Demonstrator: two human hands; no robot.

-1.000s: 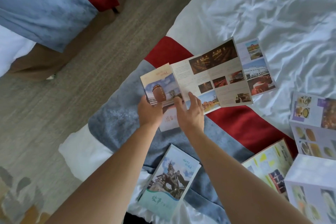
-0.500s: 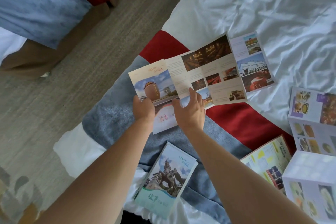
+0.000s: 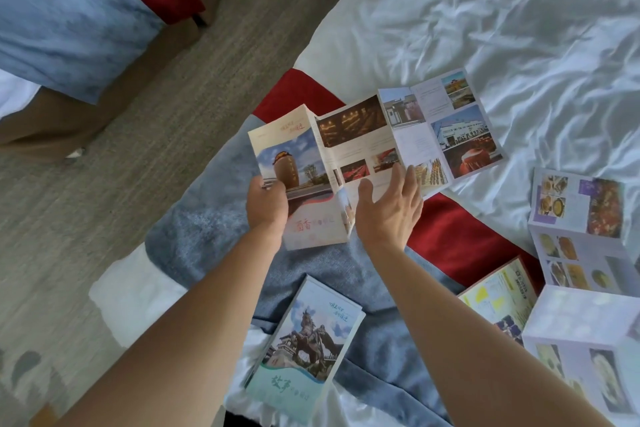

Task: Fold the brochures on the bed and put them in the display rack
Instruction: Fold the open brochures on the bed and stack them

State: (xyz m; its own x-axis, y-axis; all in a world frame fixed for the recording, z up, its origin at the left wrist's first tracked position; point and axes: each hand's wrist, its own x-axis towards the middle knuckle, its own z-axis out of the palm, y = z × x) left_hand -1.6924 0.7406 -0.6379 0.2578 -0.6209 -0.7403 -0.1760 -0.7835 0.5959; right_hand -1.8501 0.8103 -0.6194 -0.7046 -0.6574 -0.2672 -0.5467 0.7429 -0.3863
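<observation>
I see a long paper brochure with sharp zigzag folds, shiny and full of photos, lying half open on the bed. My left hand pinches its cover panel — thumb on the front, fingers curled behind. My right hand is spread flat, fingers straight, just beside that panel and resting on the next ones. Below my wrists lies a folded brochure on a fuzzy blue blanket. The white sheet is wrinkly.
</observation>
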